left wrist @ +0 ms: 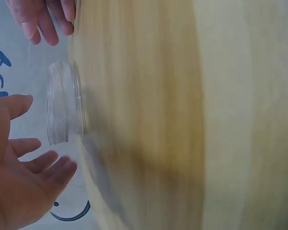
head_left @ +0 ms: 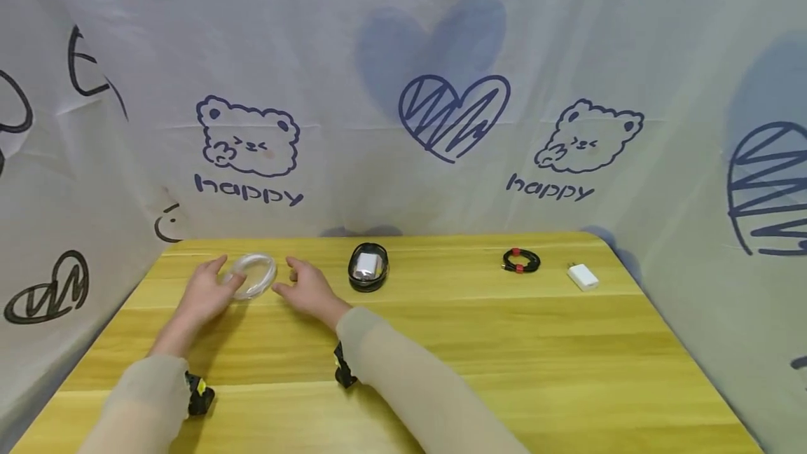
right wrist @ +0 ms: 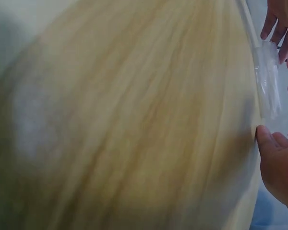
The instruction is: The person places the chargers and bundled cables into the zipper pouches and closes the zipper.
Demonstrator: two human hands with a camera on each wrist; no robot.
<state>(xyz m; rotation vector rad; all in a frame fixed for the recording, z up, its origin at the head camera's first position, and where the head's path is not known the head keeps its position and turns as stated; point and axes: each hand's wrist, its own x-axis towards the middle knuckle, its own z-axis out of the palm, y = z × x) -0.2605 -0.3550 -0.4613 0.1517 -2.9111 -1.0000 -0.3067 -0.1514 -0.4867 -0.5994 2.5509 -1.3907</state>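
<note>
A clear, see-through ring [head_left: 257, 291], shaped like a roll of tape, is at the left of the table between the two hands. My left hand [head_left: 209, 291] is at its left side, fingers loosely spread, and the thumb overlaps the ring in the head view. To the right of it my right hand [head_left: 310, 290] is held with thumb and fingers apart, turned toward the ring. In the left wrist view the clear ring [left wrist: 65, 103] appears on edge, with a gap to the left hand's fingers [left wrist: 50, 170]. Neither hand grips anything.
A coiled black cable with a white block [head_left: 368, 266] lies right of the hands. Farther right are a black cable with red ties [head_left: 521, 260] and a white plug adapter [head_left: 583, 277]. A printed cloth [head_left: 353, 54] rises behind the wooden table [head_left: 473, 342].
</note>
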